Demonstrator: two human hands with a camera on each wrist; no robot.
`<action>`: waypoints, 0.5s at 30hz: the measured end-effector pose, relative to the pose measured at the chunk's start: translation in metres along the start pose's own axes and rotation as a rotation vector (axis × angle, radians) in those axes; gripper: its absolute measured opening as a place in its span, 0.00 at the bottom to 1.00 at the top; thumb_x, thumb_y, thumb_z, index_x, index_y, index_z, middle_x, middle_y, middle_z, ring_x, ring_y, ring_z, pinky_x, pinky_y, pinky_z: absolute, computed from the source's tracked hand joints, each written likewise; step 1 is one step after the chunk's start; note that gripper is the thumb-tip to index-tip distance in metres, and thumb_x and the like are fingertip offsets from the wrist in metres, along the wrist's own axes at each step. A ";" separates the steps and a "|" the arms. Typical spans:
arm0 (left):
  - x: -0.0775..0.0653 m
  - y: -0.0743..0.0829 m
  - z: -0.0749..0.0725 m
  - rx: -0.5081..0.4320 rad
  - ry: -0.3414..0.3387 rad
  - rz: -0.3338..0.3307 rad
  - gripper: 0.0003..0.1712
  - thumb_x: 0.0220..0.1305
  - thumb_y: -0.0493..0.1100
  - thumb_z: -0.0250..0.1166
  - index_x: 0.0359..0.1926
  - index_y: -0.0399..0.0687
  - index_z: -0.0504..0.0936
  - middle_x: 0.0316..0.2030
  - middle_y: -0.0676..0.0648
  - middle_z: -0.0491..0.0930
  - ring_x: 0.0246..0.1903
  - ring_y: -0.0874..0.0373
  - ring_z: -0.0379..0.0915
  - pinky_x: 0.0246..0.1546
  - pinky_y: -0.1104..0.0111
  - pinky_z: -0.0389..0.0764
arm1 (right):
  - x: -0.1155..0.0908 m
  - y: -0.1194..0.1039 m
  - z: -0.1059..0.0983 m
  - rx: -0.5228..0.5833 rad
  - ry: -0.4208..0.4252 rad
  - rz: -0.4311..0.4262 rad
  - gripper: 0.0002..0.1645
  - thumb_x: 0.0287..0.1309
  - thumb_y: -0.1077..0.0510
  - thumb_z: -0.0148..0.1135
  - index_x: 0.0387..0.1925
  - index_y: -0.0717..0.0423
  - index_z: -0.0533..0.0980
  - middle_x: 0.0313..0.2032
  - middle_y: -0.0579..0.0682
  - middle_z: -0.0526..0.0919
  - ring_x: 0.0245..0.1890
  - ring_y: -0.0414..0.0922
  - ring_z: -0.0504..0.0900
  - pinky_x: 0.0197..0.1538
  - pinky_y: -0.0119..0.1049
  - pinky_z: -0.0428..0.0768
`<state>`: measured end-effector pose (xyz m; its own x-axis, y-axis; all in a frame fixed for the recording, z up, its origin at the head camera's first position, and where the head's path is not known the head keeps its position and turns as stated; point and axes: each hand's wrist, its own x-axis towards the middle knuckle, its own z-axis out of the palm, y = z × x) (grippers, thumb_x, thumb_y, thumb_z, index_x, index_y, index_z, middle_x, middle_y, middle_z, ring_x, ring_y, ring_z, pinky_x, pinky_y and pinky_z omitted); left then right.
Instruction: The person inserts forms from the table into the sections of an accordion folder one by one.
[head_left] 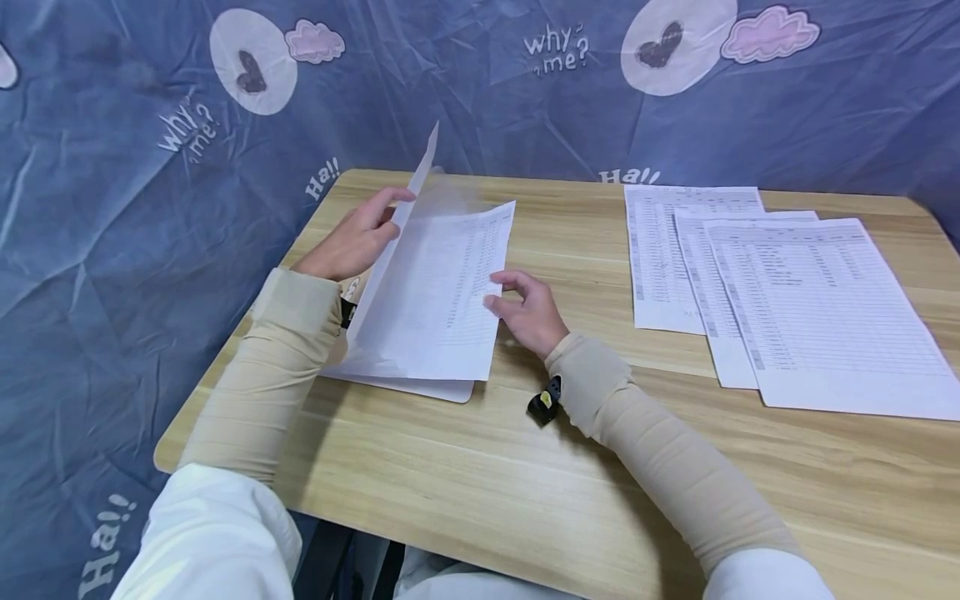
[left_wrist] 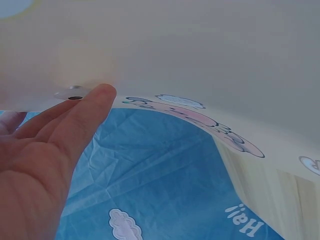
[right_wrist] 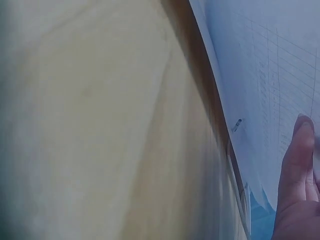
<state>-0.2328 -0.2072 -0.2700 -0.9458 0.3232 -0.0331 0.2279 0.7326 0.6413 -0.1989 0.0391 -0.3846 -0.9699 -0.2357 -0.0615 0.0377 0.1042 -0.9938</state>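
On the left of the table lies a white folder, its cover standing nearly upright. My left hand pinches the cover's edge. In the left wrist view, fingers lie against the cover's outer side, close to a snap button and a pink cartoon print. Printed table sheets rest over the folder, their left part under a clear film. My right hand pinches the right edge of the sheets between thumb and fingers; the right wrist view shows a thumb on the paper.
Several printed sheets overlap at the right of the wooden table. A blue cloth with cartoon prints hangs behind and to the left. A black wrist device sits at the right cuff.
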 end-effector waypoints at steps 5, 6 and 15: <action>0.000 0.001 0.000 -0.003 -0.003 0.001 0.26 0.69 0.38 0.40 0.68 0.49 0.57 0.68 0.44 0.56 0.62 0.46 0.60 0.57 0.53 0.63 | 0.001 -0.001 0.003 -0.007 -0.008 -0.001 0.24 0.58 0.64 0.61 0.57 0.58 0.72 0.50 0.56 0.75 0.31 0.42 0.82 0.39 0.40 0.81; 0.000 0.000 0.000 -0.004 -0.003 0.002 0.26 0.69 0.39 0.40 0.68 0.49 0.58 0.68 0.44 0.56 0.62 0.46 0.60 0.57 0.53 0.63 | 0.001 -0.001 0.003 -0.007 -0.011 -0.003 0.24 0.58 0.64 0.61 0.57 0.58 0.72 0.51 0.57 0.74 0.30 0.42 0.82 0.39 0.40 0.81; 0.000 -0.001 -0.001 -0.006 0.001 0.010 0.27 0.69 0.39 0.40 0.68 0.49 0.58 0.68 0.44 0.57 0.62 0.46 0.60 0.57 0.53 0.63 | 0.003 -0.002 0.008 0.004 -0.040 0.011 0.26 0.57 0.65 0.61 0.59 0.58 0.71 0.53 0.57 0.71 0.33 0.46 0.82 0.42 0.46 0.81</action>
<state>-0.2330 -0.2082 -0.2698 -0.9437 0.3299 -0.0254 0.2361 0.7254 0.6466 -0.1996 0.0302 -0.3839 -0.9589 -0.2732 -0.0765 0.0498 0.1034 -0.9934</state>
